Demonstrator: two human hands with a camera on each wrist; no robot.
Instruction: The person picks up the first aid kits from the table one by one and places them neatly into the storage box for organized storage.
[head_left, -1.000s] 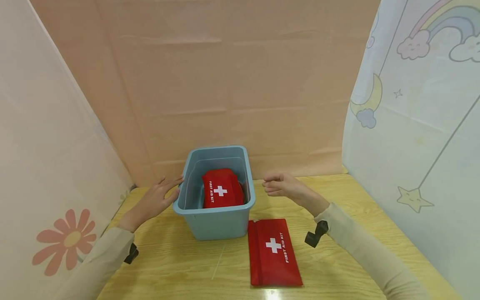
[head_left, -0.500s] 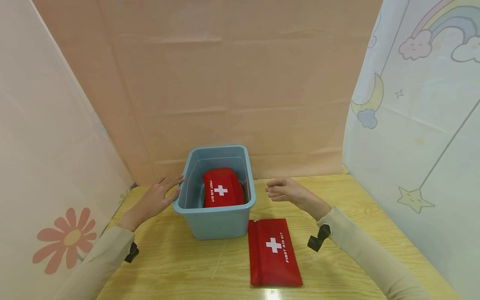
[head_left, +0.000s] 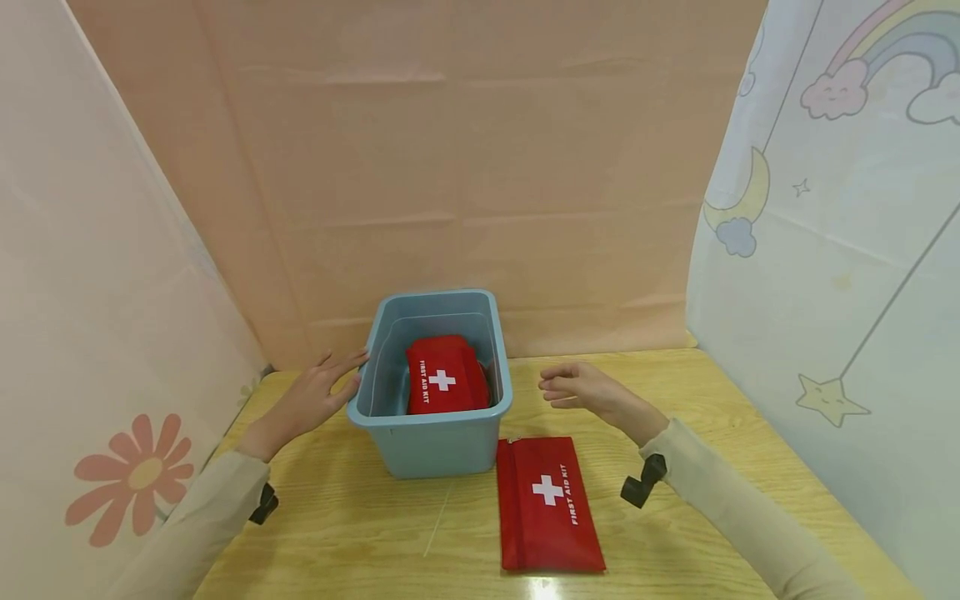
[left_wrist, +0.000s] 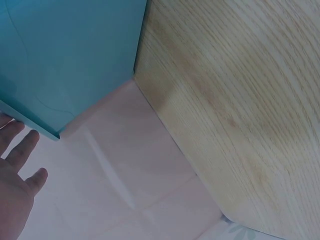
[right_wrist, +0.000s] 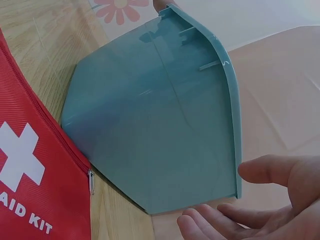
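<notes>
A blue plastic bin (head_left: 442,446) stands on the table, and inside it lies a red first aid kit pouch (head_left: 465,387) with a white cross. My left hand (head_left: 311,404) rests its fingertips on the bin's left rim, fingers extended. To the right of the bin, my right hand (head_left: 596,396) hovers apart from it, fingers loosely bent with nothing between them. A flat red first aid kit pouch (head_left: 536,533) with a zipper lies on the table in front of that hand, by the bin's front right corner. Another item beside the pouch in the bin is mostly hidden.
The wooden table (head_left: 360,542) meets a peach cloth backdrop (head_left: 450,167) just behind the bin. White printed cloth hangs at the left (head_left: 97,292) and the right (head_left: 825,275). Each sleeve carries a black wrist camera, as on the right wrist (head_left: 643,482).
My right hand has drifted slightly right and down, away from the bin. The left hand, the bin and both pouches look still.
</notes>
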